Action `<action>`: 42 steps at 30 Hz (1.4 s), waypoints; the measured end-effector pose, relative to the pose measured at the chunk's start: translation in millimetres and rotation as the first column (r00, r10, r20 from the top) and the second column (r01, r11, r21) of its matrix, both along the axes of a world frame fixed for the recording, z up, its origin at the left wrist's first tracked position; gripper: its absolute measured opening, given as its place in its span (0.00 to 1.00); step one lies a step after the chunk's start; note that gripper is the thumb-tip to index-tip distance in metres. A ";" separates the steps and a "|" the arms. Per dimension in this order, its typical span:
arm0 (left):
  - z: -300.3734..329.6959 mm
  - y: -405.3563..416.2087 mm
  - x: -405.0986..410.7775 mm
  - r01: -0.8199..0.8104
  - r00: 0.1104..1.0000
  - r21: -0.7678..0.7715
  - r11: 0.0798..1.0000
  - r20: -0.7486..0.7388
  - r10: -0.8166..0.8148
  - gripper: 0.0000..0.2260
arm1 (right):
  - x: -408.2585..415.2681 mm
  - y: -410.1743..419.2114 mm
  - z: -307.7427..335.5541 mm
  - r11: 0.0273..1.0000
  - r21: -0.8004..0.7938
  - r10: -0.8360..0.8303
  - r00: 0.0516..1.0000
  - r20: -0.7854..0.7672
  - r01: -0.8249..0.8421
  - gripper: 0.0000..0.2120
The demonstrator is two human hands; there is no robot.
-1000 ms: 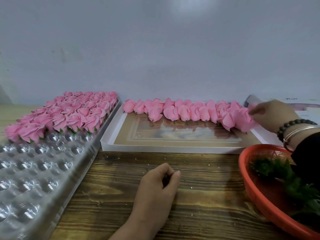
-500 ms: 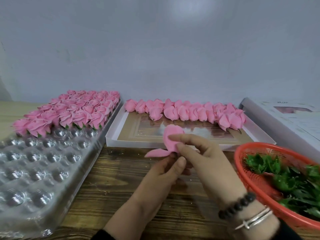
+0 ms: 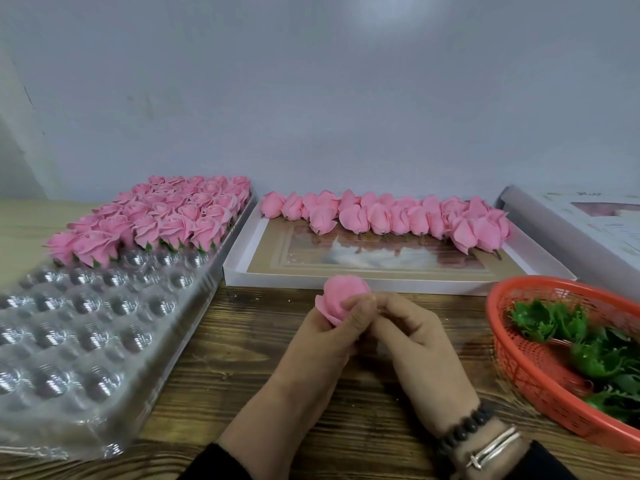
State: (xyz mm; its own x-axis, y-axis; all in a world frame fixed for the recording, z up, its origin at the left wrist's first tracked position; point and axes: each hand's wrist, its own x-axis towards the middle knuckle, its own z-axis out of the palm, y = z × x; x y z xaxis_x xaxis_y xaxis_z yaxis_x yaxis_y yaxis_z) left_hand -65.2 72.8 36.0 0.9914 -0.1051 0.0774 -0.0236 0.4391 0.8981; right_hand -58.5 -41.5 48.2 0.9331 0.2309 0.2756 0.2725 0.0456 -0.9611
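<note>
Both left hand (image 3: 322, 344) and right hand (image 3: 420, 344) pinched pink rose bud (image 3: 343, 296), shaping petals; next likely needed green calyx (image 3: 547, 320) from basket (image 3: 512, 362) right of hands.

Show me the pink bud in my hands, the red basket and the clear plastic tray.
pink bud (image 3: 341, 292), head view, its top.
red basket (image 3: 512, 358), head view, left wall.
clear plastic tray (image 3: 86, 341), head view, bare cups.

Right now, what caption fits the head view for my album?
Left hand and right hand hold a pink rose bud above the wooden table, beside a red basket.
</note>
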 end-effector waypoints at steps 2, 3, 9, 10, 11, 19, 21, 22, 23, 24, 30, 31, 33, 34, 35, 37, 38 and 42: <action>0.5 -0.1 0.2 -0.033 0.999 -0.018 0.999 -0.010 0.033 0.28 | -0.2 3.4 -2.5 0.999 -0.035 0.014 1.000 0.017 -0.013 0.10; 0.8 -0.6 0.1 -0.041 0.999 -0.028 0.999 -0.008 0.041 0.27 | 0.2 5.0 -3.7 0.999 -0.050 0.019 0.999 0.026 -0.018 0.10; 0.5 1.1 -0.4 -0.083 0.996 -0.105 0.991 -0.044 0.079 0.33 | 1.7 12.1 -8.0 0.993 -0.118 0.030 0.997 0.078 -0.021 0.08; 1.7 1.7 -0.9 -0.102 0.994 -0.108 0.989 -0.051 0.097 0.38 | 1.3 12.8 -7.6 0.992 -0.124 0.038 0.996 0.079 -0.028 0.09; 2.8 2.2 -0.9 -0.118 0.992 -0.113 0.987 -0.057 0.112 0.41 | 0.7 13.4 -6.7 0.991 -0.132 0.046 0.995 0.084 -0.035 0.11; 9.0 9.9 3.8 -0.158 0.977 -0.207 0.965 -0.171 0.123 0.24 | -1.4 16.6 -6.7 0.995 -0.080 0.070 0.996 0.049 -0.066 0.12; 9.9 11.0 6.3 -0.206 0.968 -0.231 0.951 -0.187 0.165 0.13 | -1.4 17.0 -7.6 0.993 -0.098 0.073 0.997 0.039 -0.069 0.12; 10.5 11.0 6.0 -0.220 0.967 -0.243 0.945 -0.184 0.178 0.11 | -1.8 17.3 -7.2 0.993 -0.092 0.071 0.997 0.035 -0.067 0.11; 10.7 10.7 6.1 -0.232 0.965 -0.257 0.938 -0.183 0.188 0.10 | -2.3 17.5 -6.5 0.994 -0.086 0.067 0.997 0.031 -0.064 0.11; 10.9 10.7 6.0 -0.239 0.964 -0.269 0.933 -0.181 0.195 0.10 | -2.8 17.8 -5.8 0.994 -0.090 0.059 0.998 0.032 -0.056 0.12; 10.4 13.4 5.2 -0.320 0.946 -0.193 0.928 -0.124 0.300 0.09 | -0.6 17.0 -5.1 0.982 -0.171 -0.068 0.995 0.074 0.080 0.18; 10.1 14.4 5.2 -0.340 0.940 -0.169 0.925 -0.104 0.326 0.09 | 0.2 16.4 -5.3 0.981 -0.172 -0.073 0.994 0.086 0.087 0.17; 10.5 16.6 5.3 -0.379 0.926 -0.102 0.920 -0.051 0.375 0.10 | 1.1 16.0 -6.6 0.978 -0.193 -0.066 0.993 0.097 0.084 0.16; 10.8 17.8 5.2 -0.396 0.918 -0.062 0.916 -0.015 0.395 0.10 | 1.1 16.7 -7.8 0.975 -0.206 -0.057 0.994 0.098 0.076 0.17; 10.7 18.7 5.2 -0.411 0.911 -0.020 0.911 0.024 0.412 0.09 | 1.1 17.8 -9.3 0.972 -0.223 -0.047 0.994 0.103 0.069 0.17; 10.4 19.6 4.9 -0.442 0.895 0.099 0.892 0.117 0.430 0.10 | 1.0 19.5 -11.7 0.963 -0.261 -0.029 0.991 0.131 0.063 0.17; 11.4 19.3 4.4 -0.451 0.889 0.178 0.874 0.169 0.425 0.12 | 1.6 20.1 -12.7 0.961 -0.269 -0.021 0.989 0.148 0.061 0.16; 14.1 17.9 2.7 -0.435 0.896 0.357 0.826 0.263 0.358 0.21 | 4.6 18.9 -14.7 0.967 -0.256 0.036 0.992 0.123 -0.004 0.17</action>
State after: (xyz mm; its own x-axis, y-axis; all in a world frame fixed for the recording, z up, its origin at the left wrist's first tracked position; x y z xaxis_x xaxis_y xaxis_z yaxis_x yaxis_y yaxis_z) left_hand -62.6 90.6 50.0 0.9269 0.2346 0.2931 -0.2931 -0.0357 0.9554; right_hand -53.9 -22.6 33.6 0.8891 0.3270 0.3203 0.3937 -0.1897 -0.8994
